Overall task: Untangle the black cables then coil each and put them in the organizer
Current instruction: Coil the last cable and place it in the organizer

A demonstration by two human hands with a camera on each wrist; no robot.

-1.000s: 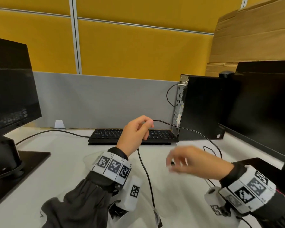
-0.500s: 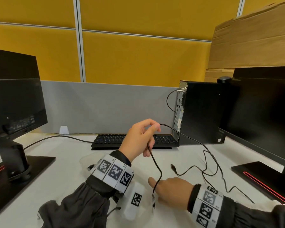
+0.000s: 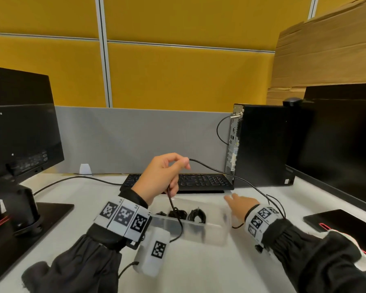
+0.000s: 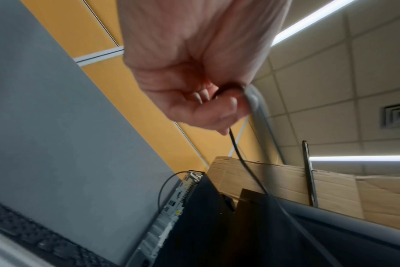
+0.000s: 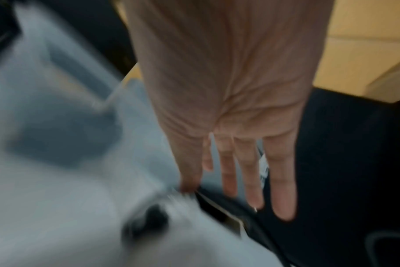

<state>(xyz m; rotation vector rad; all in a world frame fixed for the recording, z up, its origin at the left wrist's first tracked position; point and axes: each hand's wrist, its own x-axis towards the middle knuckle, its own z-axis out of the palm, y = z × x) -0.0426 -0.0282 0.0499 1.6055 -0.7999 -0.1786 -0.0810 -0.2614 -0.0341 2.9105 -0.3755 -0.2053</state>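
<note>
My left hand [image 3: 167, 176] [image 4: 212, 101] is raised above the desk and grips a thin black cable [image 3: 220, 172] [image 4: 242, 162]. One end hangs down over the organizer; the other runs right, behind my right wrist. A clear plastic organizer [image 3: 207, 231] [image 5: 57, 180] lies in front of the keyboard, with coiled black cables [image 3: 197, 215] in its compartments. My right hand [image 3: 239, 205] [image 5: 235, 162] has straight spread fingers at the organizer's right end and holds nothing. The right wrist view is blurred.
A black keyboard [image 3: 201, 181] lies behind the organizer. A black computer tower [image 3: 262, 144] stands at the back right, with a monitor [image 3: 342, 140] beside it. Another monitor [image 3: 19, 134] on its stand is at the left. A cable [image 3: 76, 179] runs along the desk from it.
My right hand moved from beside the hanging cable to the right end of the organizer. The organizer has come into view. My left hand keeps its hold on the cable.
</note>
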